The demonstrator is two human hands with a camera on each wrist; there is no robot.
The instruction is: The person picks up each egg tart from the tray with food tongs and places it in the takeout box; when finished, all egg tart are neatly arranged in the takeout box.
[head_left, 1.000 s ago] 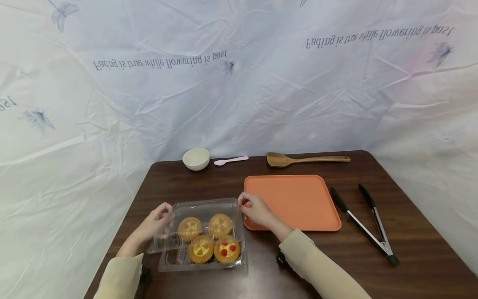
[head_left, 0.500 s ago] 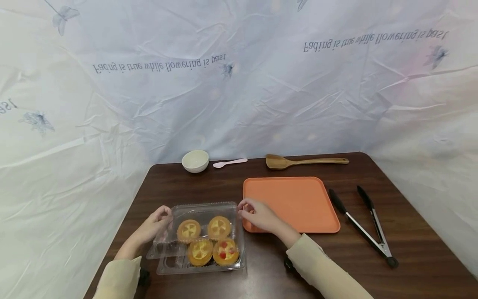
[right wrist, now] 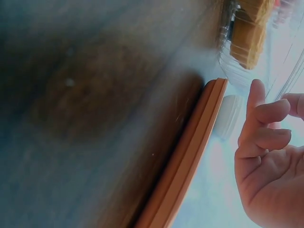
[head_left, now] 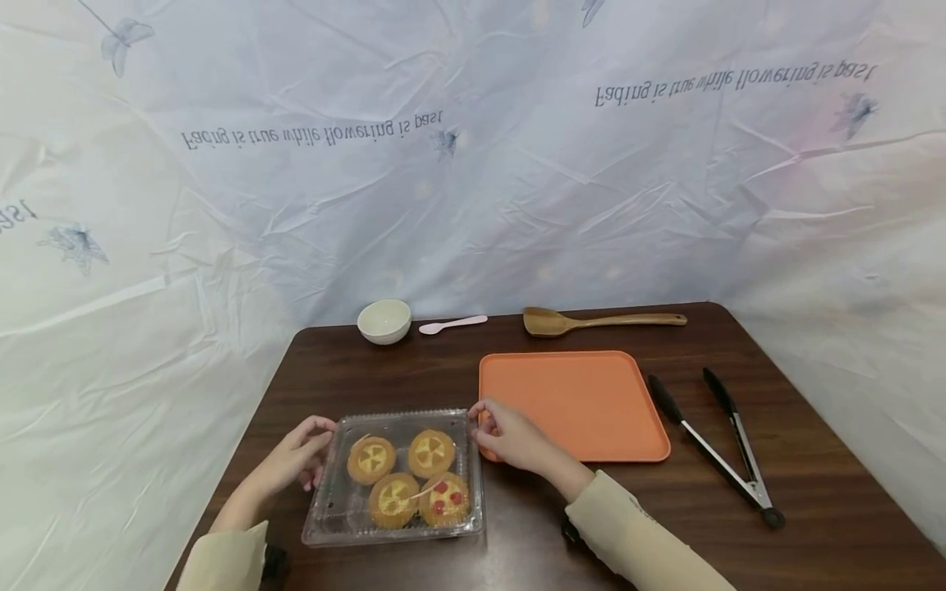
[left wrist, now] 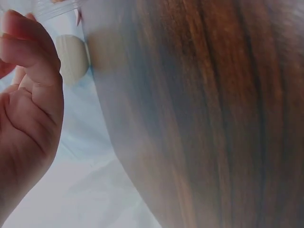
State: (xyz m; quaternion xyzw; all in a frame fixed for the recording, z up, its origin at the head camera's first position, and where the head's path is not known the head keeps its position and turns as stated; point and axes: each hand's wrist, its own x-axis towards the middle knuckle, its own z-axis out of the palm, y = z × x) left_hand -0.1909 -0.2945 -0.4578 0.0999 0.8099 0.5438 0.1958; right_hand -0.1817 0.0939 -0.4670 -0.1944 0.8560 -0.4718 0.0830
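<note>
A clear plastic lid (head_left: 399,431) lies over a clear plastic container (head_left: 392,539) near the front of the table. Under it show several egg tarts (head_left: 431,452), one topped with red berries. My left hand (head_left: 290,460) pinches the lid's far left corner, its other fingers bent beside the wall. On the far right corner, my right hand (head_left: 510,433) pinches the lid edge with thumb and finger. The left wrist view shows curled fingers (left wrist: 35,52) with only a strip of plastic. Tarts (right wrist: 248,38) appear beyond the hand in the right wrist view.
An orange tray (head_left: 572,402) lies right of the container, behind my right forearm. Open tongs (head_left: 727,451) lie at the right. Along the back are a white bowl (head_left: 384,322), a pink spoon (head_left: 452,325) and a wooden spatula (head_left: 602,321). A printed cloth (head_left: 473,205) hangs behind.
The lid's raised front edge has come down toward me over the container and now covers all the tarts. Both hands stay at the far corners; the left hand's fingers have spread slightly lower.
</note>
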